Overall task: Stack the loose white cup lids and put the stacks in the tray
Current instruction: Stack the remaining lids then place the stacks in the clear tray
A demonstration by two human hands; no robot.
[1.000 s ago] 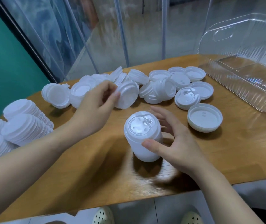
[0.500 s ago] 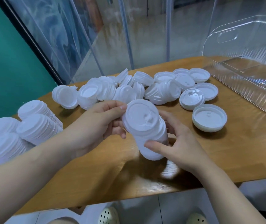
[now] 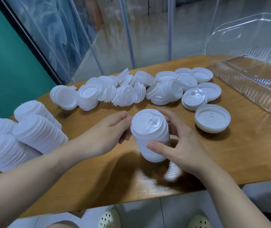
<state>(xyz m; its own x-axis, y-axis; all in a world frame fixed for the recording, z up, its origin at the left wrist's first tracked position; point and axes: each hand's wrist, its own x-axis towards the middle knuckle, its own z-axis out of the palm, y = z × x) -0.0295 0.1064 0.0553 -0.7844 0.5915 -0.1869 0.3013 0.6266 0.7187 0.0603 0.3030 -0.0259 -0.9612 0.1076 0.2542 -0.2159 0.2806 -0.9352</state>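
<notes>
White lids [image 3: 149,137], tan wood-grain table [image 3: 230,153]

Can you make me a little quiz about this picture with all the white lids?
1. True or false: the clear tray already has lids in it.
2. Which hand has its thumb across the front of the stack of lids? A) left hand B) right hand
3. Fill in: the finished stacks lie on their sides at the ____ end of the table.

Key:
1. False, the part of the tray in view holds no lids.
2. B. The left hand's fingertips touch the top lid's edge.
3. Left.
</notes>
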